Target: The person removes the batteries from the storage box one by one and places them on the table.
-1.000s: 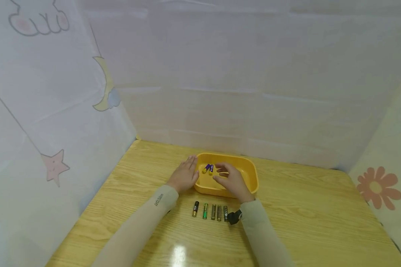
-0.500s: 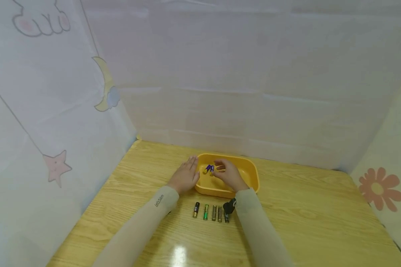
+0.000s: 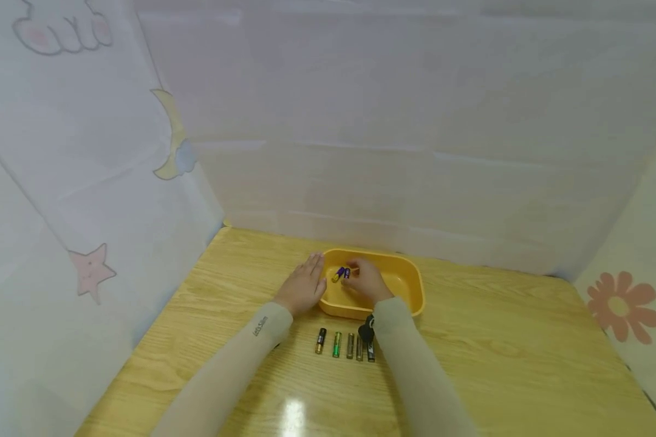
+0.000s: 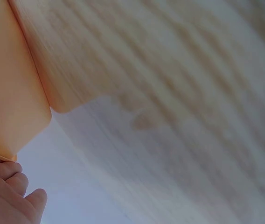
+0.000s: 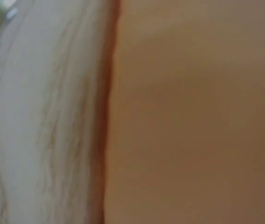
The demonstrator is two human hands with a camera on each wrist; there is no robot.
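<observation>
A yellow plastic tray (image 3: 410, 285) stands on the wooden table. My left hand (image 3: 299, 288) rests against its left rim with fingers extended; in the left wrist view, its fingers (image 4: 16, 182) touch the tray's edge. Inside the tray, my right hand (image 3: 365, 280) pinches a purple-and-yellow battery (image 3: 347, 273) between thumb and fingers, which cover its lower part. Another purple-and-yellow battery (image 3: 338, 274) lies tilted just left of it. The right wrist view shows only the tray's outer wall (image 5: 193, 112) up close, with no hand visible.
In front of the tray, several batteries lie in a row: a black-and-gold battery (image 3: 320, 341), a green battery (image 3: 336, 344), bronze ones and a dark battery (image 3: 370, 352) near my right wrist. White printed sheets (image 3: 328, 121) enclose the table at back and sides.
My right hand has moved left and closed from spread fingers onto the right-hand purple-and-yellow battery. My left hand has stayed at the tray's rim.
</observation>
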